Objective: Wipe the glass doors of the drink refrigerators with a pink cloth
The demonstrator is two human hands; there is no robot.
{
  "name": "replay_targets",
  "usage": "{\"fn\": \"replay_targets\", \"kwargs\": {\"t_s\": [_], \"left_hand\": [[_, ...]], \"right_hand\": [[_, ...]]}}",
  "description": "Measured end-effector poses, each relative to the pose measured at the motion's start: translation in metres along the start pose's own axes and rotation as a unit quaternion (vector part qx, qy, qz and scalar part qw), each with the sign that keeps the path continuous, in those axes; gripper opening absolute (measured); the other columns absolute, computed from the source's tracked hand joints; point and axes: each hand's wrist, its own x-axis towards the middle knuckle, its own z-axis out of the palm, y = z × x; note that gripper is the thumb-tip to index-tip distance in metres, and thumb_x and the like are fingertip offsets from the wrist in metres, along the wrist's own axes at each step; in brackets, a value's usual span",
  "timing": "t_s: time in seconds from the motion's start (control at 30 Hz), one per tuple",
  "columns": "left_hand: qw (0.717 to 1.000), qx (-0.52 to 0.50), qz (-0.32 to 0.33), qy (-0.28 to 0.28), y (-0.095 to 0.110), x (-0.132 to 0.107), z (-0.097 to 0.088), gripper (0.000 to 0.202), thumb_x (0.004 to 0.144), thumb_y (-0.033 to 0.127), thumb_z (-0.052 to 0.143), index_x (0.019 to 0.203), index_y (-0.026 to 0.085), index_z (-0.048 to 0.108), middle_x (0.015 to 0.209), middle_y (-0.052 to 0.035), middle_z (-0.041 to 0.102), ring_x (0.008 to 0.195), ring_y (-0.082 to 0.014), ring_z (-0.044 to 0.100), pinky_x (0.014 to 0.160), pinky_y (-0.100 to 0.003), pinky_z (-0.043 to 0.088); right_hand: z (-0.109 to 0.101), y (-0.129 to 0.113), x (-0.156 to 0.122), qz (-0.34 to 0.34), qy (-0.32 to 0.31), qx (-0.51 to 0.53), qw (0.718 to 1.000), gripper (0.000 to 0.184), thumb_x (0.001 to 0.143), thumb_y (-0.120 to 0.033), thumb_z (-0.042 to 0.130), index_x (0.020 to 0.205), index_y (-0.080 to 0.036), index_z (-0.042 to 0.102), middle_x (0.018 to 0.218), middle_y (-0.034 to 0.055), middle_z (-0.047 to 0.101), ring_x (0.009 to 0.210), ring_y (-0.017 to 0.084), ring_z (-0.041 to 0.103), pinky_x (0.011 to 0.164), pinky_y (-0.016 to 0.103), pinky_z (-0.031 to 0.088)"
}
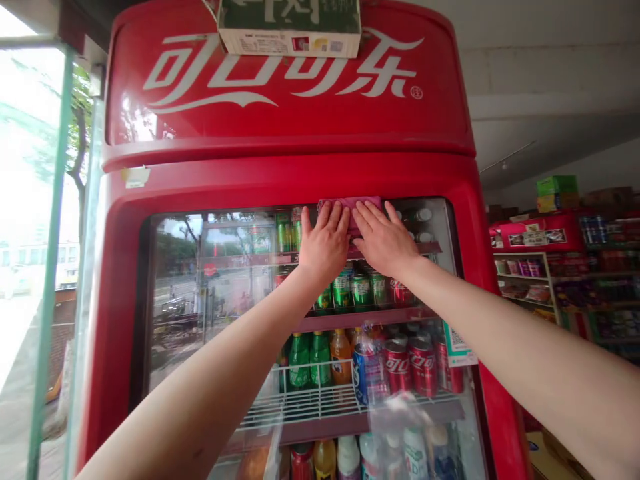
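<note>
A pink cloth (356, 205) lies flat against the top of the glass door (235, 283) of a red drinks fridge (287, 163). My left hand (326, 241) presses on the cloth's left part, its fingers stretched upward and its thumb out to the left. Beside it, my right hand (384, 239) lies on the right part with fingers extended and slanting up to the left. Both palms face the glass, and the two hands nearly meet. Much of the cloth is hidden beneath the fingers.
Behind the glass stand green cans (361, 292), green bottles (300, 360) and red cans (423, 365) on racks. A box (290, 41) overhangs the fridge top. A QR-code sign (459, 345) hangs at the door's right. Stocked shelves (525, 280) stand at right.
</note>
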Motion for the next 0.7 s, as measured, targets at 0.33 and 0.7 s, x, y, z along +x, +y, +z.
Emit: {"fn": "replay_targets", "kwargs": {"t_s": [0.33, 0.7], "left_hand": [[0.999, -0.021, 0.023, -0.005, 0.080, 0.045, 0.020, 0.063, 0.110, 0.026, 0.037, 0.171, 0.011, 0.039, 0.179, -0.0162, 0.040, 0.167, -0.0357, 0.033, 0.136, -0.073, 0.015], [0.997, -0.059, 0.043, -0.017, 0.147, 0.084, 0.042, 0.064, 0.109, 0.021, 0.032, 0.172, 0.011, 0.037, 0.181, -0.0155, 0.036, 0.169, -0.0346, 0.028, 0.137, -0.072, 0.010]], "right_hand": [[-0.016, 0.076, -0.039, 0.026, -0.027, -0.059, 0.998, 0.065, 0.109, -0.032, 0.048, 0.164, 0.002, 0.046, 0.172, 0.0259, 0.045, 0.161, 0.039, 0.044, 0.136, 0.066, 0.024], [-0.019, 0.132, -0.070, 0.085, -0.018, -0.053, 0.995, 0.064, 0.106, -0.022, 0.043, 0.165, 0.001, 0.044, 0.170, 0.0260, 0.048, 0.160, 0.038, 0.046, 0.136, 0.066, 0.021]]}}
